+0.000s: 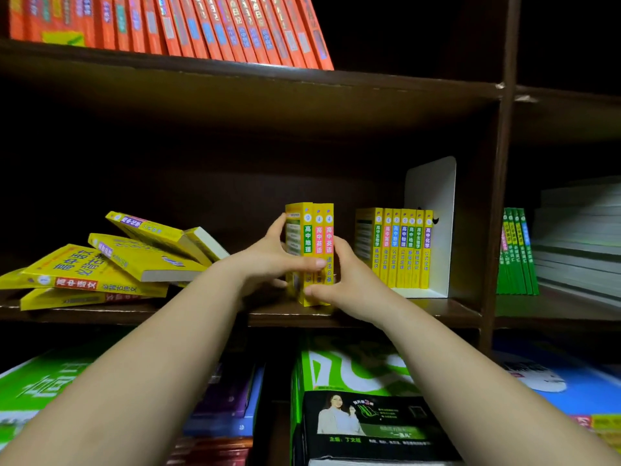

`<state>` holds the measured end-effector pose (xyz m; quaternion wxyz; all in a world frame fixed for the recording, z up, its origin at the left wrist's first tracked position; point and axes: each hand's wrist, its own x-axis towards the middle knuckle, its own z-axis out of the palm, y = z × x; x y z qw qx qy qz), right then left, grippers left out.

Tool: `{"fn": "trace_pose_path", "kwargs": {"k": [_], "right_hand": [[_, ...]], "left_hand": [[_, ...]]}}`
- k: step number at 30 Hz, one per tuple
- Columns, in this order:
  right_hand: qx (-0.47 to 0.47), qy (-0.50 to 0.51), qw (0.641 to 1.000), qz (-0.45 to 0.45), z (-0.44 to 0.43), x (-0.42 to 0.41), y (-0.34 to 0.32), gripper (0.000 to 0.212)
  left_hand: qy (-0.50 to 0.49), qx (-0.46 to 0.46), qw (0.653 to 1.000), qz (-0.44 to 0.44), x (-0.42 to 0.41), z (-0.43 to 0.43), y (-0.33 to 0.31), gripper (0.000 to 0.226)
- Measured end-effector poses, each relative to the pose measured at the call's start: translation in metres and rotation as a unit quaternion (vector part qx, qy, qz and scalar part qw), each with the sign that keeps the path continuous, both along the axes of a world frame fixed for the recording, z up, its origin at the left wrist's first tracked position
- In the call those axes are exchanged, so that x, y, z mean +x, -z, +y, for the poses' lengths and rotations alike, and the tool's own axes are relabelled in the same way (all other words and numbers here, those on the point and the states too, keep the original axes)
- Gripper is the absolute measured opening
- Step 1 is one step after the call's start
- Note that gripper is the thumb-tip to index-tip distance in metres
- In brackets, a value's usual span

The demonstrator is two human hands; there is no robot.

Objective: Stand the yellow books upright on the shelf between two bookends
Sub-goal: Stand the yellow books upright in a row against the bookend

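so left hand [268,260] and right hand [349,282] both clamp three upright books [317,230], row [401,250] and bookend [433,193] off at their 3 o'clock.

Three books [315,237], yellow, upright on shelf [420,312], spines out. Left hand [268,260] grips them from left, thumb across spines. Right hand [351,284] grips from right, thumb low on spines. Gap to right, then row [401,247] of upright yellow books touching white bookend [433,200] near compartment wall. Pile [114,264] of yellow books at left, flat and tilted, overlapping. Orange books [201,28] leaning on upper shelf. Green books [517,253] upright in right compartment.
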<state>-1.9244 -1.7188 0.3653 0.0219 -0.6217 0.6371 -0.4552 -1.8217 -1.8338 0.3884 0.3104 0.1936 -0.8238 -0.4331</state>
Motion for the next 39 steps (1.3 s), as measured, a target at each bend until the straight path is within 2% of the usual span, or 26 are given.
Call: {"fn": "trace_pose_path", "kwargs": {"k": [10, 15, 19, 22, 27, 33, 36, 39], "right_hand": [[-0.01, 0.036, 0.999, 0.0, -0.014, -0.032, -0.016, 0.072], [-0.009, 0.092, 0.996, 0.007, -0.017, -0.058, -0.022, 0.064], [0.001, 0.148, 0.987, 0.063, -0.024, -0.062, -0.017, 0.054], [-0.003, 0.175, 0.983, 0.056, -0.026, -0.063, -0.014, 0.05], [0.006, 0.27, 0.958, 0.093, -0.023, -0.065, -0.017, 0.039], [-0.006, 0.345, 0.928, 0.137, -0.015, -0.064, -0.014, 0.056], [-0.001, 0.323, 0.943, 0.074, -0.011, -0.066, -0.014, 0.06], [-0.005, 0.295, 0.954, 0.054, -0.01, -0.066, -0.013, 0.063]], "left_hand": [[0.007, -0.008, 0.999, 0.04, -0.044, -0.006, -0.014, 0.097], [0.0, -0.008, 0.999, 0.034, -0.079, -0.008, -0.019, 0.09], [0.0, -0.025, 1.0, 0.01, -0.086, -0.018, -0.016, 0.089], [-0.007, -0.047, 0.999, 0.017, -0.088, -0.021, -0.013, 0.083], [-0.035, -0.067, 0.997, 0.027, -0.097, -0.011, -0.013, 0.081], [0.008, -0.037, 0.999, 0.032, -0.1, -0.004, -0.008, 0.084], [0.072, 0.05, 0.996, 0.023, -0.092, -0.012, -0.009, 0.082], [0.071, 0.027, 0.997, -0.02, -0.084, -0.014, -0.009, 0.086]]}}
